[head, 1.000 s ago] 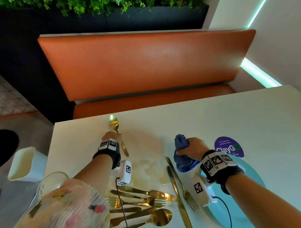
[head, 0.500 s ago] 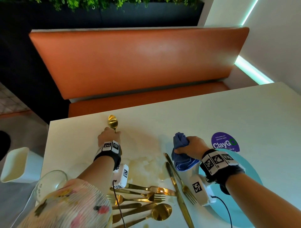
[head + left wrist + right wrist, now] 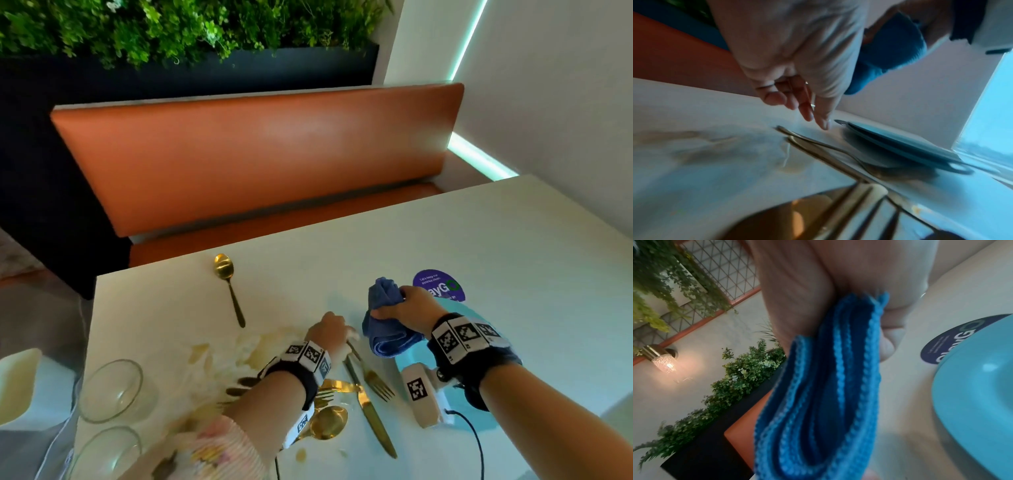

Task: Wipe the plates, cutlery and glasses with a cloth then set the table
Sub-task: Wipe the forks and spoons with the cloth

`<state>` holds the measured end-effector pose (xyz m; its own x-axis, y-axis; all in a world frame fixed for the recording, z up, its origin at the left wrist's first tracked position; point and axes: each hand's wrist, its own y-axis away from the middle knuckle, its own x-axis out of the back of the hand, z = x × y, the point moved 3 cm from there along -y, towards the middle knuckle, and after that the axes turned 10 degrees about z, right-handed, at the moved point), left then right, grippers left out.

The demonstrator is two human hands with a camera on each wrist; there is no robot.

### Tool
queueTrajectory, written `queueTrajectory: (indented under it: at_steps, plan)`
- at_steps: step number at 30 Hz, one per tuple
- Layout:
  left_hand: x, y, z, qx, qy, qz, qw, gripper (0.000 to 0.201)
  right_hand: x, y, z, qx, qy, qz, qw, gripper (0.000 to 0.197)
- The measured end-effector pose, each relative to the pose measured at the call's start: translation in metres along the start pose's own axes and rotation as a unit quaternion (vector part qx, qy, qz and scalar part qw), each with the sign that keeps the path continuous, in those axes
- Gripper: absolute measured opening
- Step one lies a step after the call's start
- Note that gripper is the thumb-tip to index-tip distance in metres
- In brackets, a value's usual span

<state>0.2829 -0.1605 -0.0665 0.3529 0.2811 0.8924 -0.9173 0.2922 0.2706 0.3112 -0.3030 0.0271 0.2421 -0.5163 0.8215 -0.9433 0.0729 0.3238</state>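
Glass comes first on the left: two clear tumblers (image 3: 114,390) stand at the near left corner of the white counter (image 3: 496,246). Further along, one gold spoon (image 3: 228,286) lies alone near the far edge, its long axis running away from the person, bowl at the far end and handle pointing back toward them. Next, the left hand (image 3: 329,334) reaches down with fingers (image 3: 807,110) straight and loose, holding nothing, tips just above the handle ends of a gold fork (image 3: 371,373) and knife (image 3: 368,407). Both lie side by side, slanting from far left to near right, handle ends farthest from the person, tines and blade tip nearest. More gold cutlery is piled under the wrist. To the right, the right hand (image 3: 407,310) is clenched round a folded blue cloth (image 3: 387,329), held above the counter beside a teal plate (image 3: 479,421).

The step in hand seems to be picking up the next piece for wiping. It should go well if the fingers pinch one handle end only, lifting it clear of its neighbour, then bring it across to the cloth.
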Motion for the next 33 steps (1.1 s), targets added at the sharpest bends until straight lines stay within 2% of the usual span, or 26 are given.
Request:
queueTrajectory:
  at_steps: [3,8,11,14,17,21,24,27,30,33]
  plan:
    - [-0.012,-0.006,0.019,-0.061,-0.082,-0.018,0.995,0.036,0.007,0.008,0.023,-0.019,-0.006,0.003,1.0,0.051]
    - [-0.023,-0.013,0.022,-0.104,-0.115,0.004,0.988,0.023,0.011,0.012,0.056,-0.054,-0.01,0.015,0.998,0.04]
    - [-0.021,-0.015,0.023,-0.123,-0.129,0.019,0.984,0.021,0.01,0.012,0.071,-0.083,-0.031,0.016,0.996,0.047]
    - [-0.016,-0.013,0.023,-0.122,-0.124,0.006,0.985,0.02,0.008,0.01,0.083,-0.119,-0.069,0.029,0.99,0.053]
    - [-0.002,-0.01,0.015,-0.08,-0.059,0.013,0.995,0.017,0.009,0.007,0.089,-0.158,-0.13,0.038,0.978,0.052]
    - [0.032,-0.003,-0.001,-0.013,0.008,0.082,0.997,0.02,0.01,-0.001,0.09,-0.175,-0.191,0.041,0.965,0.04]
    - [0.054,0.003,-0.015,0.062,0.072,0.107,0.99,0.022,0.013,0.001,0.076,-0.185,-0.271,0.051,0.943,0.048]
    - [0.066,0.009,-0.02,0.136,0.172,0.128,0.967,0.02,0.009,0.011,0.054,-0.188,-0.377,0.017,0.907,0.035]
    - [0.073,0.018,-0.009,0.164,0.252,0.122,0.946,0.023,-0.006,0.012,0.033,-0.172,-0.423,-0.015,0.889,0.032]
    - [0.076,0.025,0.01,0.153,0.261,0.095,0.948,0.024,-0.018,0.013,0.01,-0.161,-0.497,-0.032,0.852,0.033]
